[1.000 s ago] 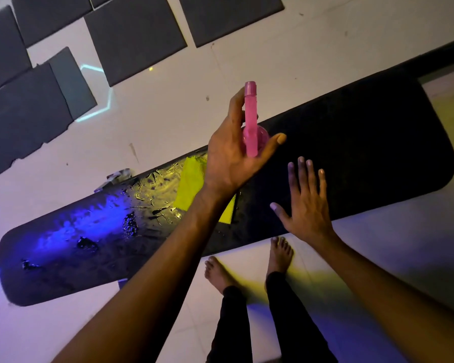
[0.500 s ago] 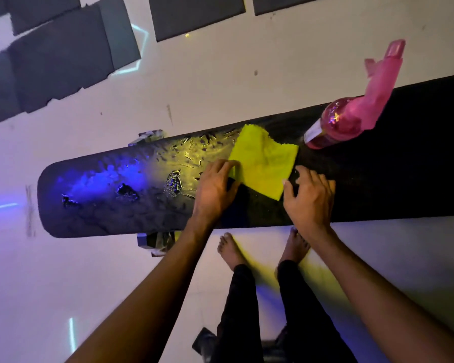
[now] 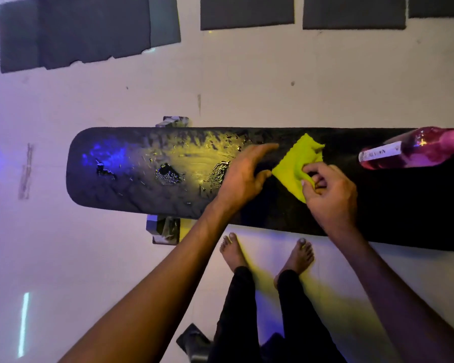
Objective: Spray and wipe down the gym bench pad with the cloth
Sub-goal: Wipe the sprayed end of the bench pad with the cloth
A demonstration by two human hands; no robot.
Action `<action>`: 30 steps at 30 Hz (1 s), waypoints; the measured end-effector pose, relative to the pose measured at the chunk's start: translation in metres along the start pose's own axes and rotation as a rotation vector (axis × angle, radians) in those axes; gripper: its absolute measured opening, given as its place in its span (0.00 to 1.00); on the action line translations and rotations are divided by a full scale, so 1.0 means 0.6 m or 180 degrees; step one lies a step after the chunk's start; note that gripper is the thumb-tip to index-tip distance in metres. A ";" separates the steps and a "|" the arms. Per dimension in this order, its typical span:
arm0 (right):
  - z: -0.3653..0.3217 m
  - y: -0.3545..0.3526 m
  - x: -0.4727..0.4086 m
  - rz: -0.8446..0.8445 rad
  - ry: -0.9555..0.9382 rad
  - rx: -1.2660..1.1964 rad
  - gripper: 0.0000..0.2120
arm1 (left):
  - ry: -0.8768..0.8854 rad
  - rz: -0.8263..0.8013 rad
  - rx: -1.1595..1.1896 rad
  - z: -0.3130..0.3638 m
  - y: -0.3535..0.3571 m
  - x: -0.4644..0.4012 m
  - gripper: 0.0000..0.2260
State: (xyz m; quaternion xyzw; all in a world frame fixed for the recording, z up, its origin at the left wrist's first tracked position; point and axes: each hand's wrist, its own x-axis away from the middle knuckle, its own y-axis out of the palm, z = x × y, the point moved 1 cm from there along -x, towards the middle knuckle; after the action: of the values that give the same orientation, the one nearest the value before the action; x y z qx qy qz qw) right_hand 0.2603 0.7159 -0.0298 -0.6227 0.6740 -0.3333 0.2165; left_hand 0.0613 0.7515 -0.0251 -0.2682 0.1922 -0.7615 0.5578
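Note:
A long black bench pad (image 3: 131, 197) runs across the view, wet and glistening on its left half, with a few torn patches. A yellow-green cloth (image 3: 296, 159) lies bunched near the pad's middle. My right hand (image 3: 328, 195) pinches the cloth's near edge between fingers and thumb. My left hand (image 3: 243, 175) rests flat on the pad just left of the cloth, fingers spread, holding nothing. A pink spray bottle (image 3: 414, 149) with a white label lies on its side on the pad at the right, partly cut off by the frame edge.
Pale floor surrounds the bench. Dark grey floor mats (image 3: 87, 32) lie along the far side. Metal bench legs (image 3: 165, 229) stick out beneath the pad on the left. My bare feet (image 3: 268, 251) stand close to the pad's near edge. A dark object (image 3: 194, 341) sits behind my legs.
My left hand put the pink bottle down on the pad's right side, then came to the cloth. My right hand moved from flat on the pad to pinching the cloth.

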 end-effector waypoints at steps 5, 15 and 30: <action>-0.083 -0.004 -0.009 -0.0609 -0.0388 -0.0198 0.10 | 0.0079 -0.0246 0.0205 0.019 -0.070 -0.003 0.24; -0.163 0.083 -0.034 -0.1923 -0.0757 0.0239 0.15 | -0.0641 0.0788 0.0755 -0.083 -0.172 0.121 0.06; -0.278 0.274 -0.042 -0.2723 -0.2166 0.1422 0.16 | -0.1214 0.1990 0.1380 -0.167 -0.303 0.280 0.04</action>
State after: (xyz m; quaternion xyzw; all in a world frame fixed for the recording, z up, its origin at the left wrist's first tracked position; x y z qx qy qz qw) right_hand 0.0314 0.7713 -0.0373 -0.8504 0.1691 -0.3064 0.3929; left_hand -0.1763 0.6459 0.0368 -0.2096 -0.0069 -0.5153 0.8309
